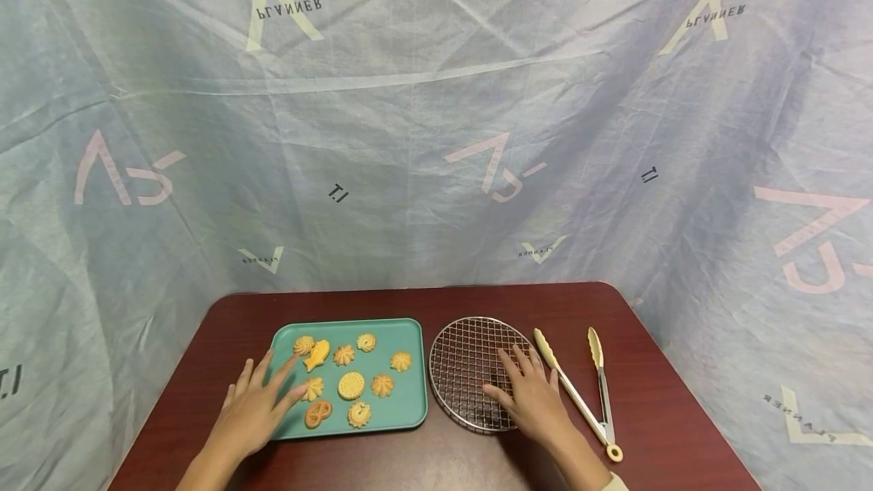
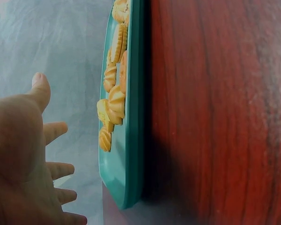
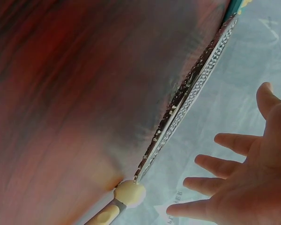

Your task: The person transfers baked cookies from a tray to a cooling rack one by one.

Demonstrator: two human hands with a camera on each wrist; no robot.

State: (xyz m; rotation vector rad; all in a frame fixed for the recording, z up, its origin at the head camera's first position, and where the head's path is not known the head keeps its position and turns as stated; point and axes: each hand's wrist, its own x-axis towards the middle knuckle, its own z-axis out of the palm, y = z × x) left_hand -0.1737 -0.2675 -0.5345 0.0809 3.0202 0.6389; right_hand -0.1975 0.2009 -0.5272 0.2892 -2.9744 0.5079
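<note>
My left hand (image 1: 251,409) is spread over the left edge of a green tray (image 1: 402,332), fingers apart and holding nothing. Several cookies lie on the tray, among them a pretzel-shaped one (image 1: 317,414), a fish-shaped one (image 1: 317,355) and a round one (image 1: 351,386). In the left wrist view the left hand (image 2: 18,150) shows a gap between its fingers and the cookies. My right hand (image 1: 535,400), also spread and bare, hovers over the right part of a round wire rack (image 1: 470,370). The right wrist view shows that hand (image 3: 253,164) above the rack (image 3: 192,98).
To the right of the rack lie metal tongs (image 1: 580,396) with cream tips and a cream ring end, their arms spread apart. Everything stands on a dark red wooden table (image 1: 518,298). A grey printed cloth (image 1: 409,135) hangs behind and on both sides.
</note>
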